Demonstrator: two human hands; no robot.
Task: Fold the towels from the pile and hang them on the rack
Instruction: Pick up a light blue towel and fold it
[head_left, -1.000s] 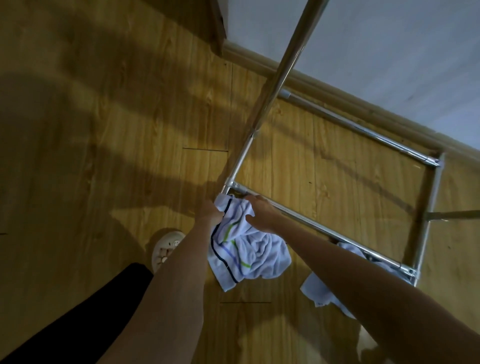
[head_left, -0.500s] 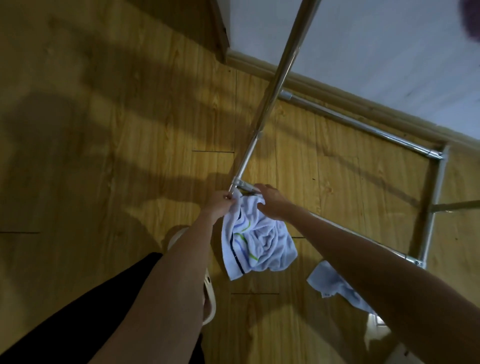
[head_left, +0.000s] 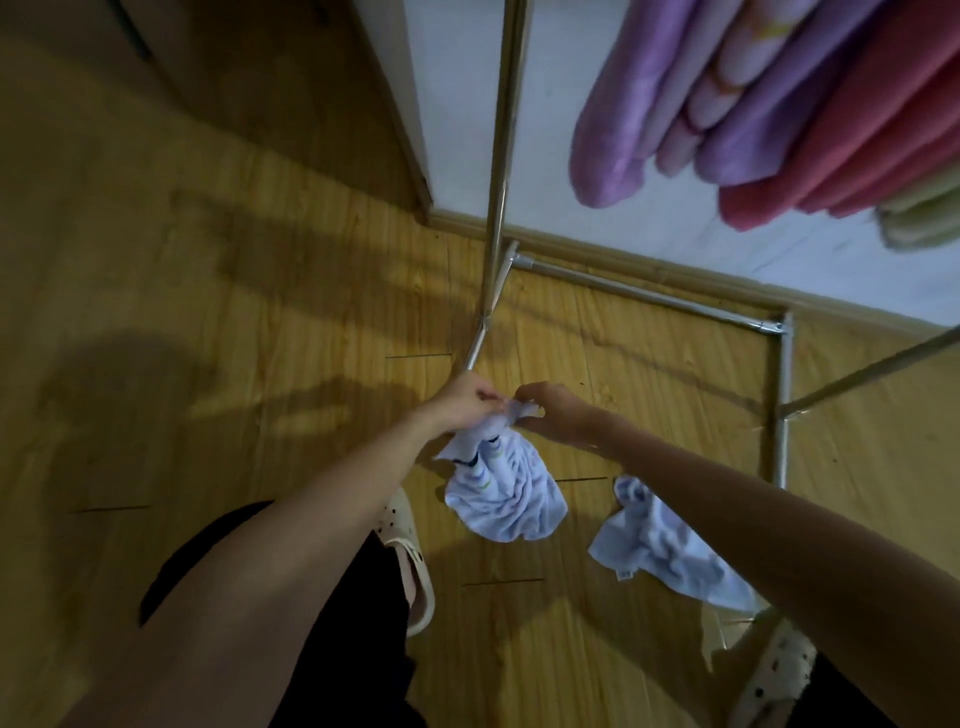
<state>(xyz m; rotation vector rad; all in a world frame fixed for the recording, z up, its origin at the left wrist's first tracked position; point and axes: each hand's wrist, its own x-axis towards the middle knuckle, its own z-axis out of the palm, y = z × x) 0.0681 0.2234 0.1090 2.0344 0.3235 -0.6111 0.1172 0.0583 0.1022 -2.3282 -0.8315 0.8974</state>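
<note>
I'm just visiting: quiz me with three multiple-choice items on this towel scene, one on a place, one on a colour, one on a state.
1. Where does the second pale towel lie?
A. on the wooden floor
B. over the top rail
C. on a chair

2. What colour is the leftmost hanging towel?
A. green
B. purple
C. black

3. How is the striped towel held?
A. by neither hand
B. by the left hand only
C. pinched at its top by both hands

Answers:
1 A, it lies crumpled on the planks.
2 B, it shows lilac against the wall.
3 C, the right hand pinches it too, and it hangs bunched.
</note>
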